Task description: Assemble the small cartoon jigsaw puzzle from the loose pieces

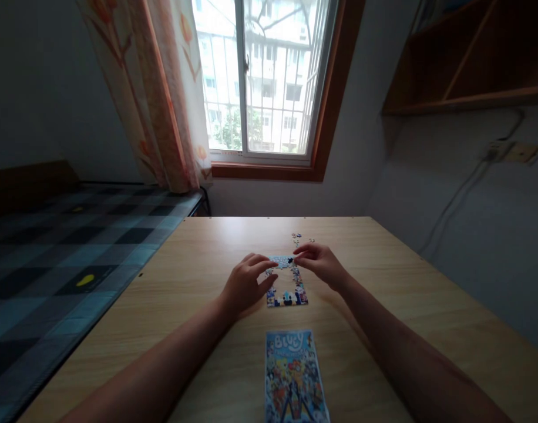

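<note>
A small, partly assembled jigsaw puzzle (288, 286) lies in the middle of the wooden table (198, 276), its border built and its centre open. My left hand (246, 284) rests at the puzzle's left edge, fingers curled and touching the top left corner. My right hand (322, 264) sits at the top right corner, fingertips pinched together on the top edge; I cannot make out whether a piece is between them. A few loose puzzle pieces (298, 237) lie just beyond the puzzle. A colourful reference picture card (294, 376) lies nearer to me.
A bed with a dark checked cover (66, 247) runs along the table's left side. A window (260, 76) with an orange patterned curtain (158, 94) is behind the table. A wooden shelf (467, 64) hangs on the right wall above a cable and socket (498, 150).
</note>
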{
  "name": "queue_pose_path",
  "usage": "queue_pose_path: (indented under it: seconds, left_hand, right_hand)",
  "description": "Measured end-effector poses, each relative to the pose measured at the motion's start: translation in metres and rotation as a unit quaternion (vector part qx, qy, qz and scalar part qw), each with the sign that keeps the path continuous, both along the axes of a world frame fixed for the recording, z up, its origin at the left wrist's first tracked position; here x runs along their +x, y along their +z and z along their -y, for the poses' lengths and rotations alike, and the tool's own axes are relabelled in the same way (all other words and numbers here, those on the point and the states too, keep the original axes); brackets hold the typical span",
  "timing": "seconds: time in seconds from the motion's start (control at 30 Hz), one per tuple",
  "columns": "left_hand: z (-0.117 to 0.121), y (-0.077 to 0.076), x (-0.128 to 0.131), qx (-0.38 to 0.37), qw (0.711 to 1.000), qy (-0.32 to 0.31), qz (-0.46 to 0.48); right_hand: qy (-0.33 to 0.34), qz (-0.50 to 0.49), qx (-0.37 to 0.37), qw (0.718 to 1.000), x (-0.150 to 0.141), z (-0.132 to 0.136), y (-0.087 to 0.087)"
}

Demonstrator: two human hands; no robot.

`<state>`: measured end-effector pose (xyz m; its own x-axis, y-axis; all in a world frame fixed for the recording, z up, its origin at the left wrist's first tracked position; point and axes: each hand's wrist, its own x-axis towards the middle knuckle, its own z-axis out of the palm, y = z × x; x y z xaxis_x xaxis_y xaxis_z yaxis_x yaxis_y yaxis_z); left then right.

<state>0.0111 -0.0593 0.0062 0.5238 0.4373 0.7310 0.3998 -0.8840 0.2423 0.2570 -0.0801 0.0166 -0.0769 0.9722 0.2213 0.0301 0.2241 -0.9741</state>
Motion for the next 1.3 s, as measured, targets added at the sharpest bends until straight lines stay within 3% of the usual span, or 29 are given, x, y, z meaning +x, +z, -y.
queue_pose_path:
  seconds: [0.27,0.73,0.97,1.13,1.3]
  left_hand:
    - [0.001,0.0,0.0,0.046,0.998,-0.015,-0.029]
    - [0.002,0.0,0.001,-0.004,0.997,-0.016,-0.072]
    - [0.001,0.0,-0.001,-0.022,0.998,0.003,-0.055]
    - [-0.001,0.0,-0.002,-0.05,0.998,0.013,-0.04]
    - [-0.002,-0.003,-0.002,-0.064,0.997,0.001,-0.051]
  right_hand:
    - [0.042,0.018,-0.029,0.999,-0.015,0.003,-0.009]
    - [0.093,0.063,-0.005,0.994,-0.02,0.002,-0.017]
    - [-0.009,0.153,0.124,0.981,-0.018,0.004,-0.013]
    - [0.044,0.251,0.23,0.939,-0.021,0.014,-0.009]
    - [0.027,0.325,0.248,0.912,-0.023,0.018,-0.01]
